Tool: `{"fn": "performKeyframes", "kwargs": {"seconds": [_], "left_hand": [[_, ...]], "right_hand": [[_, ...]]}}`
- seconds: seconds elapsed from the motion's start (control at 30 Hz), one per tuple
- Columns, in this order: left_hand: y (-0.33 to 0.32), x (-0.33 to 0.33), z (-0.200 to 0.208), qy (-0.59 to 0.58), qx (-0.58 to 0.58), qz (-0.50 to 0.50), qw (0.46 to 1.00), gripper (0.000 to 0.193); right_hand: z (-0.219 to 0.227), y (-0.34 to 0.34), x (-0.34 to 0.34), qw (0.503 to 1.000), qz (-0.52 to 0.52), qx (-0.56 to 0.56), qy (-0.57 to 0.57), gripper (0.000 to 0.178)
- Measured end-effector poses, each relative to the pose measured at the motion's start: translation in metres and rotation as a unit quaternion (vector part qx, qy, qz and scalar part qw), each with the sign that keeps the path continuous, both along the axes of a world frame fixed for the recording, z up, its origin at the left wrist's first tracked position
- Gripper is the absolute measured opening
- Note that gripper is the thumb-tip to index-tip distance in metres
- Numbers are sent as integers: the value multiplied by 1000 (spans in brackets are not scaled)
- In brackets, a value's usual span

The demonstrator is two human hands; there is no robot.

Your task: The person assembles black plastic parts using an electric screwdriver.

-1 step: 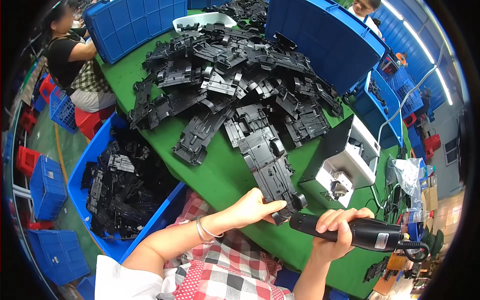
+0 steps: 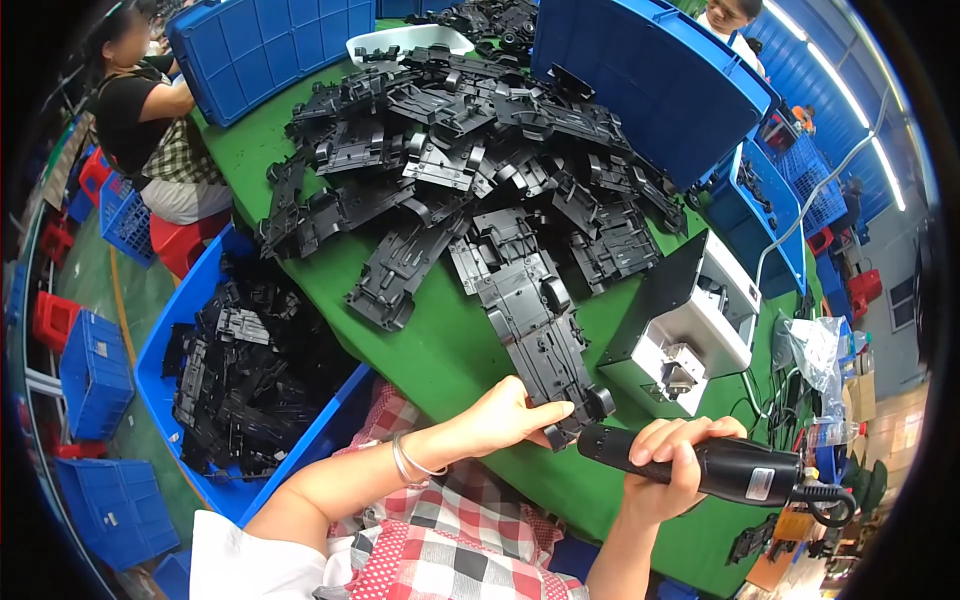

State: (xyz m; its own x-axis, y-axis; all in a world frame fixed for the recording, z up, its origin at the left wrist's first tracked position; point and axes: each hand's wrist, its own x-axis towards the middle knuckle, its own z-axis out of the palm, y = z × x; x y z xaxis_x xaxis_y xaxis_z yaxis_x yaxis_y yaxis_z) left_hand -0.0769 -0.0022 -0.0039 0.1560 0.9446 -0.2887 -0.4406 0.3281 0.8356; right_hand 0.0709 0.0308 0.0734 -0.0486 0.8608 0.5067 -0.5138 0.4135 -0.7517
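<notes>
My left hand pinches the near end of a black plastic toy-car chassis, thumb on top, at the table's front edge. The chassis slants away from me, its far end against other black parts. In my right hand, fingers wrapped round it, is a black corded electric screwdriver. It lies nearly level, its front end pointing left, close to the chassis's near end. I cannot tell whether they touch. Beyond them is a large heap of similar black chassis parts.
A white-and-black screw feeder stands right of the chassis on the green table. Blue bins stand behind the heap. A blue crate of black parts sits at my left. One person sits far left; another is at the far right.
</notes>
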Motion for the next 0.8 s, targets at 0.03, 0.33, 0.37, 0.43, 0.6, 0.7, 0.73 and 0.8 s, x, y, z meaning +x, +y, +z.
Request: {"fn": "performKeyframes", "kwargs": {"seconds": [0.03, 0.33, 0.37, 0.43, 0.6, 0.7, 0.73, 0.8], "left_hand": [[0, 1, -2, 1, -1, -1, 1000, 24], [-14, 9, -3, -2, -30, 19, 999, 24], [-15, 10, 1, 11, -29, -19, 999, 24], [-22, 15, 1, 43, 5, -112, 993, 24], [-40, 51, 18, 246, 243, -172, 922, 34], [-46, 84, 5, 98, 220, -229, 943, 26], [-50, 95, 3, 36, 174, -250, 952, 23], [-51, 100, 10, 62, 177, -296, 937, 21]], "right_hand": [[-1, -1, -1, 1000, 0, 4, -3, 35], [-8, -14, -3, 991, 58, 107, -61, 30], [-2, -15, 0, 990, 84, 95, -60, 32], [1, -14, 16, 984, 177, 23, -18, 42], [35, -16, 75, 957, 168, -183, -149, 42], [36, -35, 90, 908, 124, -285, -280, 39], [41, -37, 91, 893, 133, -303, -305, 31], [24, -53, 111, 902, 21, -362, -232, 33]]}}
